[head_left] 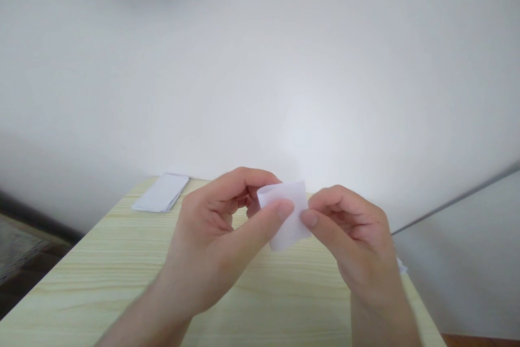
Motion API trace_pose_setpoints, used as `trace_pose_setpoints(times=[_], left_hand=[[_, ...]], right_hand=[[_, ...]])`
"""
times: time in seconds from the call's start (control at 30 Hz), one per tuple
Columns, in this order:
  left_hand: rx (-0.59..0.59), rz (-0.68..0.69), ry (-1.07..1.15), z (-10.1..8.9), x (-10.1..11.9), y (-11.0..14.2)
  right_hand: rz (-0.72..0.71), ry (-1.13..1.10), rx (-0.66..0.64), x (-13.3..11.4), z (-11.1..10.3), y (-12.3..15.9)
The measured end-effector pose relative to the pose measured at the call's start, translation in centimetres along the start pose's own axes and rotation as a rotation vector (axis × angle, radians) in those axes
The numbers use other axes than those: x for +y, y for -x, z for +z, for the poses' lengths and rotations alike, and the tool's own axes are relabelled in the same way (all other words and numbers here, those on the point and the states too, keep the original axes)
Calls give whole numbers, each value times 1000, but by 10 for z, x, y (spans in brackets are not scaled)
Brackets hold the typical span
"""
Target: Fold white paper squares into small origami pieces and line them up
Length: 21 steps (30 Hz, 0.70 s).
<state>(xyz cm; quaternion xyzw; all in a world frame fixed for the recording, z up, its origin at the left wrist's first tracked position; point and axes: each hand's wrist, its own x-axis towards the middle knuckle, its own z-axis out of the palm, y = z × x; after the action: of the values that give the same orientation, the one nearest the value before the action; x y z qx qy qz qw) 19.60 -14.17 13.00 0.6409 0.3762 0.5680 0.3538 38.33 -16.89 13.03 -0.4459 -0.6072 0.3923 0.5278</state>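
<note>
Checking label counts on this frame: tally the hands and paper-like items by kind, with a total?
Hands: 2 (left hand, right hand)
Folded paper, held: 1
Paper stack (sheets not countable): 1
White patch, mostly hidden behind the right hand, pieces unclear: 1
Total: 5

Two hands (207, 233) (361, 239), one folded sheet (289, 232), one paper stack (160, 194).

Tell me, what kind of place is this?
Probably a desk spot in a room: a wood-grained table by a plain white wall, with some white paper slips near its far left corner.
</note>
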Motion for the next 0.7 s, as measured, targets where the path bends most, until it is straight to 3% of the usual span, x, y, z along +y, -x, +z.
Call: trace_pose_setpoints(times=[0.13,0.4,0.7], left_hand=[[76,34,11,2,-7,2],[-113,-32,-46,-6,-2,0],[-103,-38,18,-4,-6,0]], right_hand=[[-6,-41,-9,2,1,-1],[-41,-26,-24,-4,2,-2],[-39,-21,-7,-3,3,-2]])
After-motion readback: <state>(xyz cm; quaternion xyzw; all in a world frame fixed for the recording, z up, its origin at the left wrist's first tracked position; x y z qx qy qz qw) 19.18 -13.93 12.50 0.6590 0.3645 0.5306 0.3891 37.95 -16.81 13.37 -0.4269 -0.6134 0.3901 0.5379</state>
